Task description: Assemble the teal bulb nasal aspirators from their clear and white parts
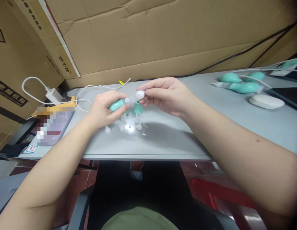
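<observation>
Partly visible bulb (116, 104) in left hand (102, 107)

You wore a plain, muted green top (140, 220) and black bottoms (162, 185). Your left hand (101, 107), right hand (166, 95) and both forearms (222, 134) were bare; a small round spot (258, 140) marked the right one.

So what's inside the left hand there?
The left hand holds a teal piece with a clear tip; whatever part of it the hand itself covers can't be seen.
</observation>
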Action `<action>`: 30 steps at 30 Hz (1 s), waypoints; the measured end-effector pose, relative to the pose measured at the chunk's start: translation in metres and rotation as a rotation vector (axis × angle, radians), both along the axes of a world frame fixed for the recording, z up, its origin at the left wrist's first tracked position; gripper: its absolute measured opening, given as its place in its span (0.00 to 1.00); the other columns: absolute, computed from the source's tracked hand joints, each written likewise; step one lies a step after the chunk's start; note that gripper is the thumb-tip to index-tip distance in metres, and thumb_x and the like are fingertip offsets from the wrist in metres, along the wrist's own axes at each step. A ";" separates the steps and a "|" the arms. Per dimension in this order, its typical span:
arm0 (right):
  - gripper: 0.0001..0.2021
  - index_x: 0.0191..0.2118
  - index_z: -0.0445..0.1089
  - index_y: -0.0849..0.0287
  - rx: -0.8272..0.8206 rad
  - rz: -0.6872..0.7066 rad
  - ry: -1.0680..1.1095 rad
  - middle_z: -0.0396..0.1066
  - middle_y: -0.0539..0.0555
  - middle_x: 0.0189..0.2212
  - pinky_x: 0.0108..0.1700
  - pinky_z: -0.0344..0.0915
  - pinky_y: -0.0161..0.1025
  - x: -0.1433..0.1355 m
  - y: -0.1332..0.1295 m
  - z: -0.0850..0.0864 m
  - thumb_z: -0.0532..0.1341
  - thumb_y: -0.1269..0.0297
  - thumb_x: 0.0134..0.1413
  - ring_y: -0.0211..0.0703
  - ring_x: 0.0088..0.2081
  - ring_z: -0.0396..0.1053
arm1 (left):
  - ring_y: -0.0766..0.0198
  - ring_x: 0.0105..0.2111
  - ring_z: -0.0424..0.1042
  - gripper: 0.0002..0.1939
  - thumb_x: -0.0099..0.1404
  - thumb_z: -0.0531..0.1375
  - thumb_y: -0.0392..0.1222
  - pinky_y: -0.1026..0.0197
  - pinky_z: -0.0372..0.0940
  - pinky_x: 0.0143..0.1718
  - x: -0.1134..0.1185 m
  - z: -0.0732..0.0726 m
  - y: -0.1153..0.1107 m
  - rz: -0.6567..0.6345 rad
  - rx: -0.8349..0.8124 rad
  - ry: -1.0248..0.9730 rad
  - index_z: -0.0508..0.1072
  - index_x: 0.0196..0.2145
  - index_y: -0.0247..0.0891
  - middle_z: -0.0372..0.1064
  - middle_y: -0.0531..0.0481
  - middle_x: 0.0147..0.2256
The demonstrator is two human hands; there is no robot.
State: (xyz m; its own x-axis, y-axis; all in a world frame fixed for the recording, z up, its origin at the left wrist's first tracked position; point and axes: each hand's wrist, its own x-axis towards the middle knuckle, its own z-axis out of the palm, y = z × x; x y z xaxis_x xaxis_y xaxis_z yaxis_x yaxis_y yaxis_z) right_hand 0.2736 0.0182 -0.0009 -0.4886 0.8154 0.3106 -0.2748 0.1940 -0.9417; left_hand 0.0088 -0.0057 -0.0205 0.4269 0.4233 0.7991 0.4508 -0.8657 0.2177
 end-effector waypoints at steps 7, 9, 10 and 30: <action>0.04 0.41 0.90 0.55 0.216 -0.186 -0.100 0.87 0.51 0.34 0.45 0.85 0.41 -0.005 -0.008 -0.001 0.78 0.70 0.61 0.40 0.34 0.83 | 0.59 0.36 0.82 0.13 0.76 0.69 0.52 0.57 0.74 0.41 0.002 0.000 -0.002 0.043 -0.038 -0.003 0.87 0.44 0.40 0.87 0.46 0.39; 0.04 0.43 0.90 0.55 0.289 -0.191 -0.133 0.88 0.51 0.36 0.46 0.86 0.42 -0.004 -0.010 -0.002 0.77 0.69 0.63 0.41 0.36 0.84 | 0.59 0.35 0.82 0.13 0.76 0.70 0.51 0.57 0.73 0.41 0.002 0.000 -0.003 0.039 -0.042 -0.008 0.88 0.44 0.40 0.87 0.46 0.38; 0.05 0.44 0.90 0.54 0.319 -0.179 -0.141 0.88 0.51 0.37 0.47 0.86 0.42 -0.002 -0.010 -0.003 0.78 0.69 0.63 0.42 0.37 0.84 | 0.60 0.35 0.82 0.12 0.76 0.70 0.50 0.58 0.73 0.41 0.002 0.000 -0.003 0.033 -0.041 -0.007 0.88 0.44 0.39 0.87 0.47 0.38; 0.08 0.52 0.89 0.45 1.015 -0.301 -0.389 0.86 0.51 0.43 0.45 0.78 0.45 0.011 0.007 -0.012 0.71 0.55 0.75 0.46 0.42 0.81 | 0.60 0.36 0.80 0.13 0.76 0.70 0.52 0.58 0.73 0.42 -0.001 0.002 -0.005 0.011 -0.088 0.033 0.89 0.46 0.40 0.87 0.46 0.39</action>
